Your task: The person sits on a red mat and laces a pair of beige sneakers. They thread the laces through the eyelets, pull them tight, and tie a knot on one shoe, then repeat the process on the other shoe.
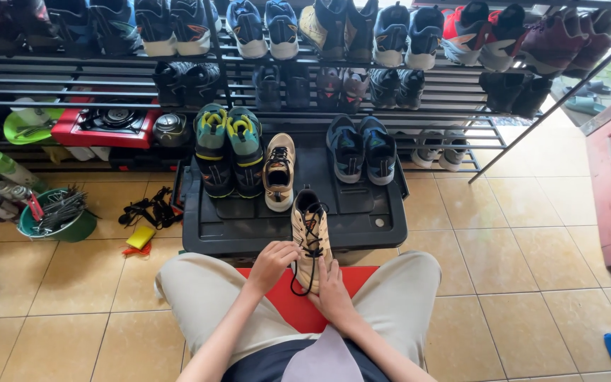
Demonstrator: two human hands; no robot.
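L hand (pixel 271 263) is pinching the black lace (pixel 310 249) w/ fingers closed on a strand near the tongue of the tan shoe (pixel 310 237); R hand (pixel 334 291) is lying along the shoe's heel side, fingers wrapped loosely against it, steadying it – can't tell if it's also pinching a lace end. Shoe is sitting toe-away at 12 o'clock from the lap, heel over the near edge of the black plastic lid (pixel 362 219), partly over the red stool (pixel 288 304).

Judging the lacing: it's prob. going best w/ the R hand keeping the heel pinned while the L pulls the strand straight up thru the eyelet, keeping the loose loop hanging at 6 o'clock from snagging.

Edges/room: matching tan shoe (pixel 278 172) is standing just at 11 o'clock, close, so L elbow is having little slack that way. Green-yellow pair (pixel 229 148) further at 10–11, blue pair (pixel 362 147) at 1. Lid's near edge is running right under the heel – shoe could be tipping off toward the knees. Open tile floor (pixel 518 233) at 3 o'clock is giving most free room; green bowl of tools (pixel 58 216) at 9, well apart.
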